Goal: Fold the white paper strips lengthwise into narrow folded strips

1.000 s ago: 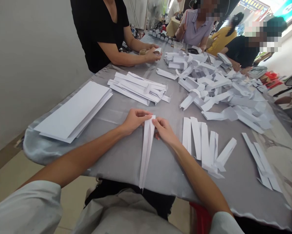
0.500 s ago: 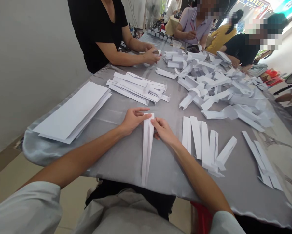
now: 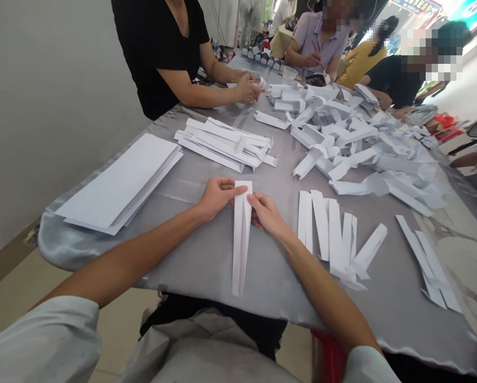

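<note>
Five lots of white paper are spread over a tabletop (image 3: 174, 266) covered with shiny grey cloth: a stack of sheets (image 3: 118, 183), a bundle of folded strips (image 3: 222, 144), a large heap of folded pieces (image 3: 353, 143), a row of strips (image 3: 326, 234) and a smaller group at the right. Further along, paper is being handled by a co-worker (image 3: 158, 58). A long folded strip (image 3: 241, 239) lies upright in view, near the tabletop's front edge, and its upper part is held in a narrow grip between the left hand (image 3: 219, 198) and the right hand (image 3: 267, 214). If pressure were eased, the strip could be judged likely to slide on the slick cloth or spring open, and the fold could be knocked crooked. The row could be brushed by the right forearm (image 3: 321, 282), which lies close beside it. Open cloth is left between the strip and the bundle, with less room at the front edge.
</note>
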A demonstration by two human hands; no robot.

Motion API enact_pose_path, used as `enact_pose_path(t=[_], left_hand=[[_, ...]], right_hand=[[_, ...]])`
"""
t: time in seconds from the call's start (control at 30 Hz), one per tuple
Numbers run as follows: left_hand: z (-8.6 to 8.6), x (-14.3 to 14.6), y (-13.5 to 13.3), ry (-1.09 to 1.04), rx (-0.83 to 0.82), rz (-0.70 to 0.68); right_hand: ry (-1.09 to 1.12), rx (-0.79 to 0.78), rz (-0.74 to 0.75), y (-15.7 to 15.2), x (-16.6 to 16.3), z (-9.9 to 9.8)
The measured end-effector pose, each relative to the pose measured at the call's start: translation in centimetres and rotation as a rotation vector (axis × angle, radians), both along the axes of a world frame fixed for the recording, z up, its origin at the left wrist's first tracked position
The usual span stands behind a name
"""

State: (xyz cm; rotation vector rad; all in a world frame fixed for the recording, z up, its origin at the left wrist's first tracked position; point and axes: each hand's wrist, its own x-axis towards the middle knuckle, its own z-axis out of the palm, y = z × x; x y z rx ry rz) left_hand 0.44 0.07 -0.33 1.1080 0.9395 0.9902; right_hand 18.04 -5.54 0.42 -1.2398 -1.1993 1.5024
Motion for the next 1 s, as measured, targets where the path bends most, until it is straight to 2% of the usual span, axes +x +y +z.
enact_pose_path(t=[0.2,0.3,0.43,0.7,0.87,1.0], left_hand=[[0.01,-0.11,-0.07,-0.027,-0.054,-0.149],[0.08,-0.19,-0.04,-0.028,-0.023,-0.123],[0.26,-0.23,0.01,-0.008,-0.018,-0.021],[0.15,-0.30,-0.18,-0.010,-0.059,-0.146],[-0.12,-0.25,0.07,-0.017,-0.026,-0.063],[0.04,-0.21,0.14,-0.030,-0.049,-0.020]], right_hand=[[-0.033,0.062,-0.057,-0.09,-0.07,0.00],[-0.026,0.013,-0.051,-0.05,-0.15,0.14],[-0.022,-0.028,0.002,-0.11,-0.29,0.27],[-0.117,0.079,-0.054,-0.18,-0.13,-0.36],[-0.072,-0.026,-0.012,-0.22,-0.32,-0.16],[-0.069,-0.027,0.009,-0.46,-0.56,0.22]])
